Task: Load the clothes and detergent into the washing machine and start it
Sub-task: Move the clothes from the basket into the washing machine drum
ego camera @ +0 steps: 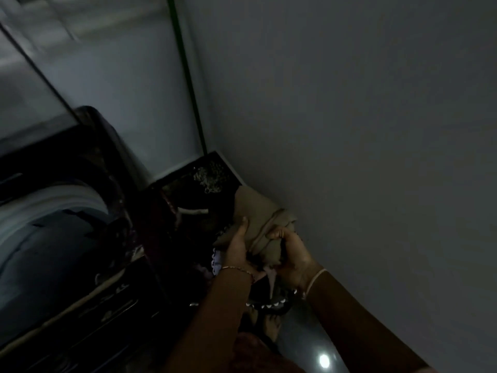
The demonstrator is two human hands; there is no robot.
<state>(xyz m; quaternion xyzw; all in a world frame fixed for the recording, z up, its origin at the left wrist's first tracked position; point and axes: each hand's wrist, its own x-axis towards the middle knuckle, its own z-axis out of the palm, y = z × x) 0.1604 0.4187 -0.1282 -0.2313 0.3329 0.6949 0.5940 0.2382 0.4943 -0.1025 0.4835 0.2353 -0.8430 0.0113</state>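
The scene is dim. An olive-brown garment [258, 211] is bunched up low against the right wall. My left hand [238, 244] presses on its left side with the thumb up. My right hand [291, 253] has its fingers closed on a fold of the same cloth. Below my hands hang darker clothes [266, 297], one with a white scalloped trim. The dark top-loading washing machine [80, 238] stands at the left, its lid up and its pale drum rim [67, 195] showing. No detergent is visible.
A dark pile or basket of laundry [193, 200] fills the corner between the machine and the wall. The grey wall [363, 130] runs close on the right. A thin green pipe [188, 76] climbs the corner. A glossy floor [309, 351] reflects a light; my foot is below.
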